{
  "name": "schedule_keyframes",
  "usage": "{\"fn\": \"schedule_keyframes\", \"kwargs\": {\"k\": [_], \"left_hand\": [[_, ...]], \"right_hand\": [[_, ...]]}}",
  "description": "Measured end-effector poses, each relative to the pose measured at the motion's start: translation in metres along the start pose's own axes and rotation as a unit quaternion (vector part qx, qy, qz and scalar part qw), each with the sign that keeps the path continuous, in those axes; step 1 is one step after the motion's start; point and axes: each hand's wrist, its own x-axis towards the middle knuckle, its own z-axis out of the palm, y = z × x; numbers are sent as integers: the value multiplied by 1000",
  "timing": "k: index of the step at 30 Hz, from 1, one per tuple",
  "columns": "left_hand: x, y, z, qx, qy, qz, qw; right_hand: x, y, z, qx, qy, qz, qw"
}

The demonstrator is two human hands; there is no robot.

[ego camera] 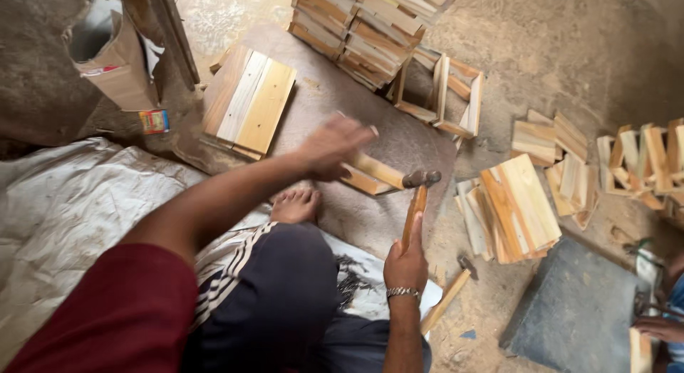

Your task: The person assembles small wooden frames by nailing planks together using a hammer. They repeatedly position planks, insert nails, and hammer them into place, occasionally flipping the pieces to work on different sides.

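Left hand (333, 146) blurred, grip unclear over wooden slats (370, 175), right hand (406, 262) clamped on hammer (417, 195), co-worker's hand (659, 329) cropped at four o'clock, small red-yellow box (154, 121) at ten o'clock.

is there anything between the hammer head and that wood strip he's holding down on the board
Nothing visible. The hammer, held in the right hand, has its head just off the end of the wood strip under the left hand; no object lies in that small gap.

By my right hand (406, 262) I see a brown-handled hammer (417, 195); under my left hand (331, 146), pale yellow-tan wooden slats (370, 175); nearby, dark white-striped trousers (285, 287).
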Motion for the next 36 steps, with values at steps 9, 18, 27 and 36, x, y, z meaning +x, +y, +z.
{"fn": "schedule_keyframes", "kwargs": {"k": [9, 18, 27, 36], "left_hand": [[-44, -77, 69, -317, 206, -111, 919], [-27, -24, 102, -390, 156, -237, 876], [-25, -16, 112, -395, 128, -260, 872], [-26, -21, 127, -366, 163, -237, 885]], "right_hand": [[-8, -9, 2, 1, 3, 20, 1000], [-9, -24, 31, -30, -127, 41, 991], [2, -59, 38, -16, -117, -150, 982], [-26, -87, 31, -47, -47, -206, 976]]}}
